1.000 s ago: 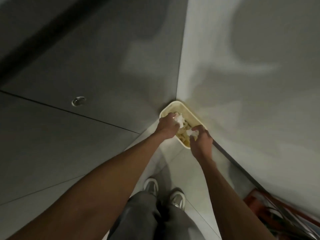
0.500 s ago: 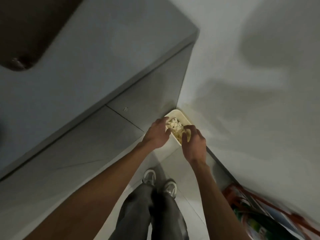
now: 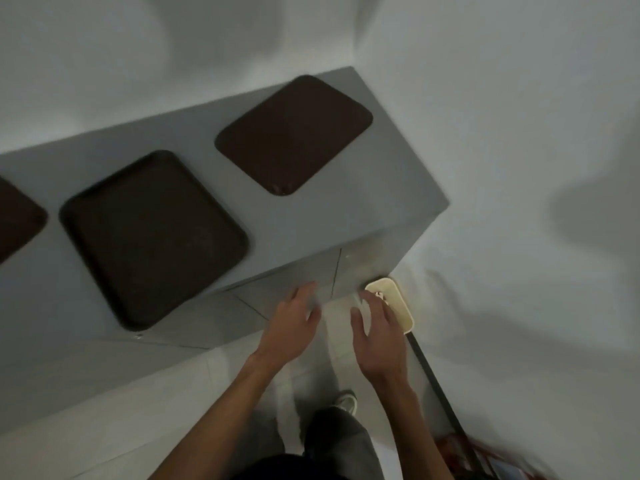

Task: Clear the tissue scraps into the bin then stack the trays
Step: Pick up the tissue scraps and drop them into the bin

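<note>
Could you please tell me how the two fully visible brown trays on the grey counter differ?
The nearer tray shows a raised rim all round; the farther tray looks smooth, with no rim visible. The nearer tray reaches the front edge of the counter; the farther tray sits back, toward the right end. Both are dark brown, round-cornered, bare and lie flat, apart.

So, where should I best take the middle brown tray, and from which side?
Probably the raised rim of the middle tray at its near corner, coming from the counter front. It lies flat, rim up, and that corner reaches the front edge, so fingers could hook under it. The left hand and right hand are both open.
</note>
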The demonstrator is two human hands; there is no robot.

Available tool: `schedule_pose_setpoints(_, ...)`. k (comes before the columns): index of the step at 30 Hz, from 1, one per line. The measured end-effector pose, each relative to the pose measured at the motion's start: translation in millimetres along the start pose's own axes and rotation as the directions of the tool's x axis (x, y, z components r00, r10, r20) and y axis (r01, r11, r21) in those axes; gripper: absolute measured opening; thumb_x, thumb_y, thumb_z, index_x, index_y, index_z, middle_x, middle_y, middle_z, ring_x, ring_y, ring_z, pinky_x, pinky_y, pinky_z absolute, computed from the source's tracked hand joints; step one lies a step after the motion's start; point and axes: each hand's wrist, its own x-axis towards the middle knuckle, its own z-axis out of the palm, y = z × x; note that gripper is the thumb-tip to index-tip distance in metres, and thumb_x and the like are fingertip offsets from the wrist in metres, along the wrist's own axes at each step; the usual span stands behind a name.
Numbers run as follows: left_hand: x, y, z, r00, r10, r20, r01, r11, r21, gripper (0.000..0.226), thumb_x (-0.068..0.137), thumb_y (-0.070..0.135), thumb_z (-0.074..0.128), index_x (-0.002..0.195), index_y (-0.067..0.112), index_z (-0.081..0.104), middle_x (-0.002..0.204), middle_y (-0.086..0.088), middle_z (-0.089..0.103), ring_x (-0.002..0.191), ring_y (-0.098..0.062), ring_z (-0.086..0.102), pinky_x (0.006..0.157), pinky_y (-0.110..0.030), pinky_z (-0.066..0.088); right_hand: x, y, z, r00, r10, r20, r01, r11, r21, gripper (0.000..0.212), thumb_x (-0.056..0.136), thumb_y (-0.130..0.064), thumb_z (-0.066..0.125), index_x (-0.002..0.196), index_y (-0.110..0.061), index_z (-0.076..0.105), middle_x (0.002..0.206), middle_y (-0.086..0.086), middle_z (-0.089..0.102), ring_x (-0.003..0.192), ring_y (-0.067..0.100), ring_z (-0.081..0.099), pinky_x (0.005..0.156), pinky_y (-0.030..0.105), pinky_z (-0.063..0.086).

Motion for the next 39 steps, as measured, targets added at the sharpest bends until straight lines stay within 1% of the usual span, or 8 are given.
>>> schedule_pose_setpoints(3,-44.4,-26.4,-46.5,0.993,-0.05,-0.104,0.046,0.998,-0.04,0.05,0.103,0.028,0.057,0.151,0.029,0.046,0.149,-0.001,0.055,0.133,-0.028,0.054,0.108,-0.034,0.04,-26.8,-48.4,11.1,0.995,-0.09,0.045,0.091,0.996,-0.017,0.037,0.108,-0.045,0.048,0.143,-0.033,0.055,0.142,-0.006,0.062,0.128,0.016,0.057,0.103,0.028,0.044)
schedule_pose_setpoints(7,-97.8,-74.1,-104.9,0.97,-0.093,-0.226,0.074,0.993,-0.09,0.049,0.101,0.026,0.06,0.149,0.027,0.049,0.147,-0.002,0.057,0.133,-0.026,0.055,0.11,-0.035,0.039,-59.7,-109.8,42.0,0.976,-0.205,0.074,0.206,0.979,0.005,0.036,0.108,-0.04,0.053,0.142,-0.029,0.057,0.141,-0.006,0.062,0.128,0.014,0.057,0.105,0.027,0.045)
schedule_pose_setpoints(11,-155.0,-128.2,-159.0,0.93,-0.11,-0.352,0.062,0.988,-0.144,0.046,0.101,0.026,0.061,0.146,0.022,0.054,0.145,0.001,0.059,0.133,-0.019,0.055,0.11,-0.024,0.035,-98.1,-173.8,81.6,0.953,-0.285,0.104,0.287,0.958,-0.005,0.038,0.108,-0.039,0.054,0.144,-0.025,0.059,0.142,-0.005,0.063,0.129,0.014,0.057,0.106,0.024,0.042)
schedule_pose_setpoints(21,-276.5,-274.5,-266.5,0.816,-0.323,-0.479,0.22,0.941,-0.259,0.039,0.101,0.023,0.062,0.14,0.018,0.059,0.137,-0.003,0.065,0.125,-0.022,0.061,0.105,-0.027,0.043,-164.3,-314.1,202.5,0.852,-0.426,0.304,0.421,0.903,0.086,0.044,0.108,-0.045,0.05,0.147,-0.024,0.057,0.142,-0.002,0.064,0.129,0.018,0.06,0.105,0.025,0.043)
schedule_pose_setpoints(28,-286.3,-354.9,-331.0,0.725,-0.388,-0.569,0.248,0.918,-0.309,0.032,0.101,0.023,0.063,0.133,0.019,0.064,0.13,0.004,0.067,0.117,-0.017,0.063,0.101,-0.028,0.047,-154.3,-390.1,280.6,0.793,-0.477,0.378,0.479,0.873,0.096,0.038,0.107,-0.039,0.056,0.141,-0.023,0.062,0.14,-0.004,0.065,0.128,0.015,0.06,0.106,0.018,0.041)
schedule_pose_setpoints(32,-268.5,-405.3,-369.0,0.696,-0.387,-0.605,0.25,0.92,-0.301,0.026,0.101,0.026,0.064,0.127,0.024,0.066,0.125,0.008,0.068,0.112,-0.012,0.065,0.097,-0.03,0.051,-136.8,-426.4,335.8,0.764,-0.503,0.404,0.518,0.852,0.081,0.039,0.107,-0.042,0.054,0.142,-0.027,0.061,0.142,-0.006,0.064,0.13,0.014,0.06,0.111,0.031,0.048)
schedule_pose_setpoints(36,-246.7,-453.0,-413.8,0.687,-0.414,-0.597,0.282,0.909,-0.306,0.024,0.101,0.028,0.063,0.125,0.027,0.066,0.125,0.01,0.068,0.111,-0.014,0.066,0.096,-0.032,0.052,-115.2,-467.5,390.4,0.748,-0.509,0.426,0.522,0.847,0.097,0.038,0.107,-0.042,0.053,0.142,-0.031,0.06,0.14,-0.009,0.065,0.128,0.01,0.06,0.11,0.028,0.048)
schedule_pose_setpoints(39,-233.5,-483.0,-451.6,0.695,-0.413,-0.588,0.3,0.911,-0.284,0.025,0.101,0.027,0.063,0.125,0.029,0.066,0.123,0.011,0.068,0.11,-0.009,0.065,0.093,-0.021,0.048,-102.6,-501.1,425.2,0.752,-0.492,0.438,0.504,0.858,0.098,0.038,0.107,-0.045,0.052,0.142,-0.031,0.059,0.14,-0.009,0.065,0.128,0.01,0.06,0.109,0.03,0.05)
